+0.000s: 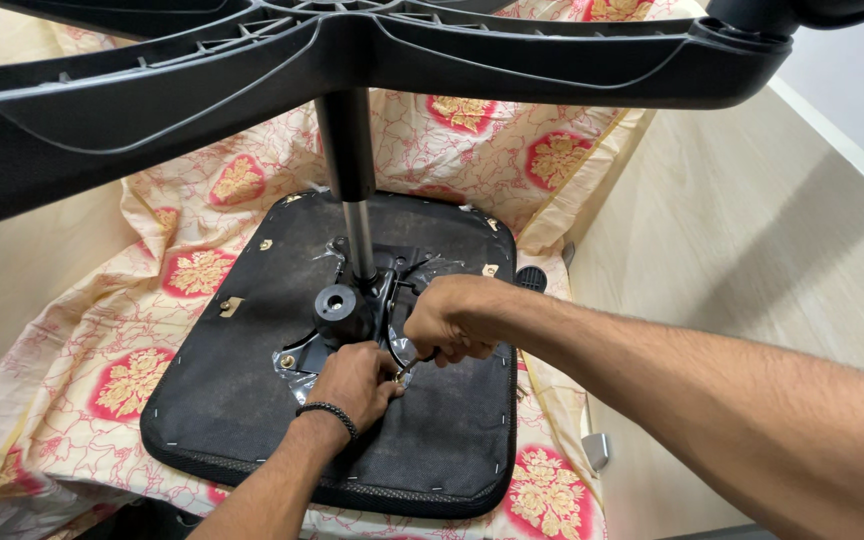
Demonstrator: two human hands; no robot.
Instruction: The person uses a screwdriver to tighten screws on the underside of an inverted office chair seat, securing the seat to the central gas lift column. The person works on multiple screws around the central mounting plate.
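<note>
Head view looks down on one office chair turned upside down: its black seat underside [252, 400] lies flat at 6 o'clock, one metal column [350, 190] rises from the middle, and one black star base [512, 60] spreads across 12 o'clock. Two hands meet just below the column foot. Left hand [355, 383], one dark braided band on its wrist, presses down on the black mechanism plate [342, 312], fingers curled together on a small brass fitting. Right hand [455, 320] has its grip clamped on one thin metal tool [414, 363] whose tip touches that fitting. Several brass inserts dot the seat. One cream cloth [192, 270] with red and gold flower patches lies under the chair, over a pale wooden floor [752, 250]; a white wall edge shows at 2 o'clock.
</note>
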